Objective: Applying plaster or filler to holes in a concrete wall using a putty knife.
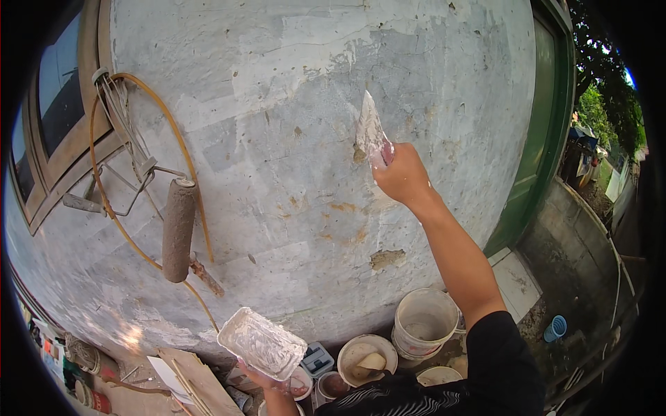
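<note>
My right hand (401, 173) is closed around the handle of a putty knife (372, 123), its blade coated in white putty and pointing up. The blade lies against or very close to the grey-white wall (291, 152), just above a small chipped hole. Low in front of me, my left hand (267, 378) grips a rectangular tray (262, 344) from beneath. White putty is smeared over the tray's inside. Most of the left fingers are hidden under it.
A paint roller (179, 229) and a looped yellow hose (182, 135) hang left, near the wooden window (62, 104). Buckets (424, 319) and a basin (347, 357) stand along the wall's foot. A green door (531, 149) is on the right, a blue plastic cup (555, 328) below it.
</note>
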{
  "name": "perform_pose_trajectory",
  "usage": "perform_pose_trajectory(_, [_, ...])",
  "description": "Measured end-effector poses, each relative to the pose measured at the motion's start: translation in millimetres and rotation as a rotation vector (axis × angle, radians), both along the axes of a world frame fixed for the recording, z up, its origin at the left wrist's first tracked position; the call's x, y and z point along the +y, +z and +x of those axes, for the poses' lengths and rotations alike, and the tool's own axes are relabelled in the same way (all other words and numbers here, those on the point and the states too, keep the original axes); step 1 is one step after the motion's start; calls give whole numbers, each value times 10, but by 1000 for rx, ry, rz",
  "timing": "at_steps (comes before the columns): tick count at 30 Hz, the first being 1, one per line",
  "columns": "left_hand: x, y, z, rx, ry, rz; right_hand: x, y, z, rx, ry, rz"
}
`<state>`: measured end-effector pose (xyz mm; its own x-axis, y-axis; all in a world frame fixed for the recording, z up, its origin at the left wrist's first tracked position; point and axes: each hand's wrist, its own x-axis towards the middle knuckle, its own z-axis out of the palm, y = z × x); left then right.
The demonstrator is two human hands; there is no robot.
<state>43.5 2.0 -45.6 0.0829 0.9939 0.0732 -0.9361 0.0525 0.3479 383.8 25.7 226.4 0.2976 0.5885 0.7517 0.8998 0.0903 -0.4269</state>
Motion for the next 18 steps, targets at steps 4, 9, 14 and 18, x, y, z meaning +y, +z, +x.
perform_pose_trajectory(4, [-9,-24,30,-15,-19,-14,104,-44,107,39,62,-38])
perform_pose_trajectory(9, [-3,-43,61,8,-31,25,31,-126,63,96,72,23])
perform_pose_trajectory(14, [-33,-35,79,-9,-30,14,48,-197,65,-39,20,-64])
perform_pose_trajectory(18, [-82,-43,55,-5,-33,18,32,-274,61,73,67,-4])
